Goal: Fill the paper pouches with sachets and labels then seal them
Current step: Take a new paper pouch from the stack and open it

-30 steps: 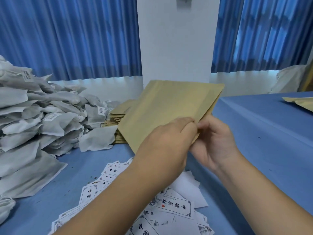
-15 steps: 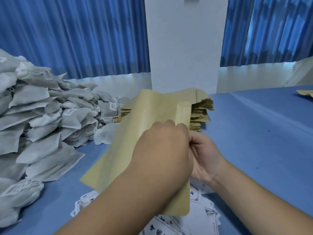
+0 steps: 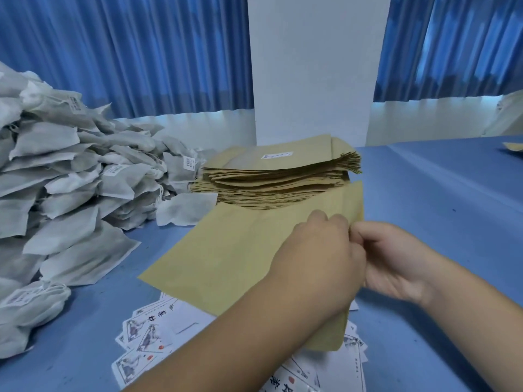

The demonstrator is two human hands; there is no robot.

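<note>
A tan paper pouch (image 3: 226,256) is held flat over the blue table, its right edge pinched between both hands. My left hand (image 3: 319,258) grips that edge from above and covers part of the pouch. My right hand (image 3: 396,261) pinches the same edge from the right, fingers curled. Behind the pouch stands a stack of tan pouches (image 3: 280,176). A big heap of grey-white sachets (image 3: 70,179) fills the left side. White printed labels (image 3: 150,335) lie scattered under my forearm near the front edge.
The blue table (image 3: 438,210) stretches to the right. Another tan pouch (image 3: 513,146) pokes in at the far right edge. A white pillar (image 3: 311,66) and blue curtains stand behind the table.
The pouch has come down from upright to nearly flat over the labels. Both hands lowered with it and stayed on its right edge. The view tilted down, showing the pouch stack fully.
</note>
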